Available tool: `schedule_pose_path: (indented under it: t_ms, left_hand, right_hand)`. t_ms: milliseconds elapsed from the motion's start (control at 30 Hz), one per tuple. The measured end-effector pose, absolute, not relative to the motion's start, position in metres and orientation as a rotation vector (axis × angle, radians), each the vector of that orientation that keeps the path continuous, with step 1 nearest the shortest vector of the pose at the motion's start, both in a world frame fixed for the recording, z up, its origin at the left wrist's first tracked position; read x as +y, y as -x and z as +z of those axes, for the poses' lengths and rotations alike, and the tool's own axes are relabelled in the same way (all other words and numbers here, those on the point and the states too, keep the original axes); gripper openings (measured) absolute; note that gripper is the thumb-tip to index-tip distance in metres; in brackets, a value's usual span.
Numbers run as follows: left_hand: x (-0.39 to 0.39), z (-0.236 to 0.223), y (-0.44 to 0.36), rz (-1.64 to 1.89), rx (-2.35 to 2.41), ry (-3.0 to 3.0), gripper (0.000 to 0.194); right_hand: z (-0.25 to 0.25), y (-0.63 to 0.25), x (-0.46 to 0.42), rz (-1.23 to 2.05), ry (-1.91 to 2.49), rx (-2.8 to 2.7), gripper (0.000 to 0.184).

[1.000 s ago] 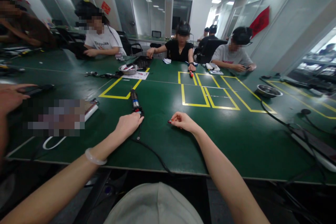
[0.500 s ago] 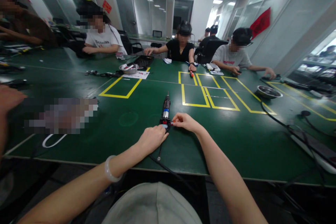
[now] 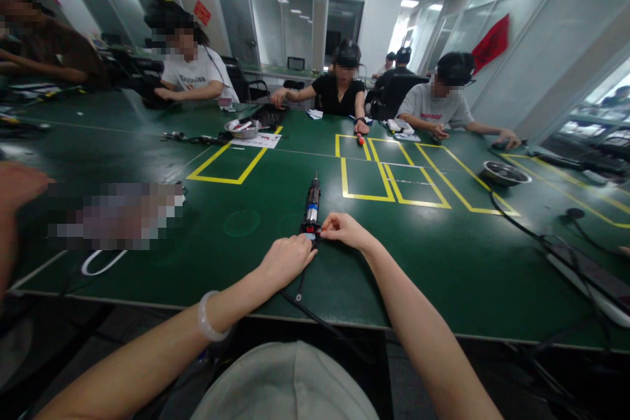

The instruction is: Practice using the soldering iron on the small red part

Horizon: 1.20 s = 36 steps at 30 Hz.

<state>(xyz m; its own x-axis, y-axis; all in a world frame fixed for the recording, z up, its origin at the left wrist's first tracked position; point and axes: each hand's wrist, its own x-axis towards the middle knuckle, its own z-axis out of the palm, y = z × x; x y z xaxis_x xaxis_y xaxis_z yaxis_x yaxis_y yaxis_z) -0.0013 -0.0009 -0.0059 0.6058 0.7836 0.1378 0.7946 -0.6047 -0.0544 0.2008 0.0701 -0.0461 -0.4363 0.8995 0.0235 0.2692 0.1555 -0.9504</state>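
An electric screwdriver (image 3: 312, 203) lies on the green table, its bit pointing away from me. Part of its casing seems open, with a silver and blue cylinder and some red showing inside. My left hand (image 3: 288, 256) is closed on the near end of the screwdriver, fingertips pressing there. At its right side my right hand (image 3: 344, 230) pinches with thumb and forefinger. A small reddish bit shows at those fingertips, too small to name. The black cord (image 3: 315, 318) runs from the tool's near end over the table edge.
Yellow tape outlines (image 3: 367, 197) mark the table ahead. A metal bowl (image 3: 241, 128) stands on paper at the back left; a round dish (image 3: 504, 172) sits right, near black cables (image 3: 526, 230). A white strap (image 3: 103, 266) lies left. Several co-workers sit around the table.
My right fingertips have shifted very slightly at the screwdriver's side. My left hand keeps its hold. Across the table at right, a co-worker's hands have moved a little.
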Motion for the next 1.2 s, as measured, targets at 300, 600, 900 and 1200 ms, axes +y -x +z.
schedule_pose_path:
  t_ms: [300,600,900,1200]
  left_hand:
    - [-0.003,-0.003,-0.001,-0.132,-1.334,2.705,0.032]
    - [0.008,0.012,0.009,-0.345,-1.741,2.664,0.051]
    - [0.044,0.013,-0.013,-0.118,-1.856,2.664,0.071]
    - [0.054,0.012,0.010,0.020,-1.812,2.654,0.069]
  right_hand:
    - [-0.041,-0.197,0.065,1.326,1.073,-1.779,0.024]
    - [-0.037,-0.194,0.065,1.320,1.048,-1.771,0.007]
    - [-0.037,-0.197,0.067,1.210,1.043,-1.848,0.026]
    - [-0.036,-0.200,0.067,1.152,1.061,-1.818,0.022]
